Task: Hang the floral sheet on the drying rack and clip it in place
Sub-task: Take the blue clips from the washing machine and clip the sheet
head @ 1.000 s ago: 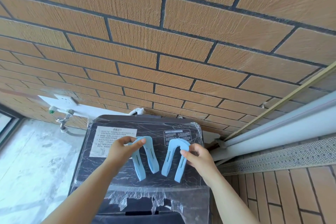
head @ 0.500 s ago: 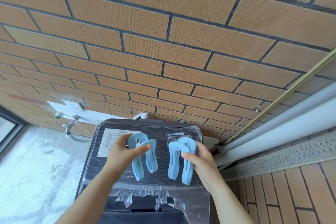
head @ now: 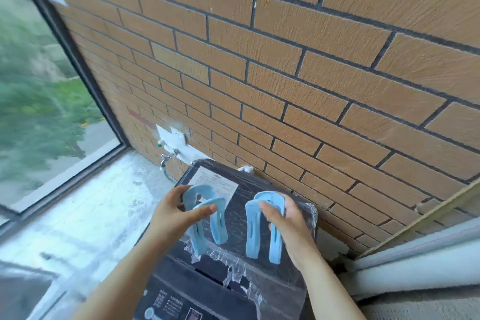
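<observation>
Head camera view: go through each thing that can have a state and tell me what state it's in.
left hand: grips the left clip by its arched top.
right hand: grips the right clip by its arched top.
left clip: held in the air, legs down, clipped to nothing.
right clip: held in the air, legs down, clipped to nothing.
washing machine: lid down.
plastic film: torn, hanging in shreds.

A home laundry balcony: brick wall, window, tap, plastic-wrapped washing machine.
</observation>
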The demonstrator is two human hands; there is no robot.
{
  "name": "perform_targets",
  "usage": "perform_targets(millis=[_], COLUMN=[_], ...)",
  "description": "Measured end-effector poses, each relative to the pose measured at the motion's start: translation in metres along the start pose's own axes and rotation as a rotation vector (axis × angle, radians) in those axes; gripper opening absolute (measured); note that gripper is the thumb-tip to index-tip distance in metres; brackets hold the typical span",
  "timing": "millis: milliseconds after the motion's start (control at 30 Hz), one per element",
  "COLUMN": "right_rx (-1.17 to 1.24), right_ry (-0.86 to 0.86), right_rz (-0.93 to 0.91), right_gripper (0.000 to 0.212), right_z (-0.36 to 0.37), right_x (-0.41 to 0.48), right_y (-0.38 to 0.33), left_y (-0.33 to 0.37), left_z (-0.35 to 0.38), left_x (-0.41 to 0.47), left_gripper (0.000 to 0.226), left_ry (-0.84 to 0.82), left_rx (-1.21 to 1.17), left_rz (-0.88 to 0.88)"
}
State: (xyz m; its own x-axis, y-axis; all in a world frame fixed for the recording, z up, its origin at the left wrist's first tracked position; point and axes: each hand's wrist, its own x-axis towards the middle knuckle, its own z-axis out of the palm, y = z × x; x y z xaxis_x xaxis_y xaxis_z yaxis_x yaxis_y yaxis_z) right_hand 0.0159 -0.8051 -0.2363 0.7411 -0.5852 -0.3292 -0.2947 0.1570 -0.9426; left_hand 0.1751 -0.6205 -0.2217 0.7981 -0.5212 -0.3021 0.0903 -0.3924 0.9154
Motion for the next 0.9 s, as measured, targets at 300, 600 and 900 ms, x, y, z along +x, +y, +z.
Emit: perform_targets(millis=[300,600,900], right_rx=[-0.067,-0.182,-0.163], right_ry=[-0.469,-0.894,-1.147], right_rz=[-0.128,-0.229,-0.422], right_gripper=[0.083,0.072,0.069], right_z=[0.119,0.321,0.519], right_x=[-0.005,-0.068,-0.167], right_y=[-0.043,-0.06,-0.112], left_y=[-0.033,-0.091,-0.106], left_z=[-0.101,-0.236,-0.396], left_x=[-0.113,-0.24,-0.353], left_gripper=[0.074,0.079,0.084], left_ry=[0.439,0.838,1.101], left_rx=[-0.108,-0.261,-0.309], left_rz=[-0.079,-0.123,-0.036])
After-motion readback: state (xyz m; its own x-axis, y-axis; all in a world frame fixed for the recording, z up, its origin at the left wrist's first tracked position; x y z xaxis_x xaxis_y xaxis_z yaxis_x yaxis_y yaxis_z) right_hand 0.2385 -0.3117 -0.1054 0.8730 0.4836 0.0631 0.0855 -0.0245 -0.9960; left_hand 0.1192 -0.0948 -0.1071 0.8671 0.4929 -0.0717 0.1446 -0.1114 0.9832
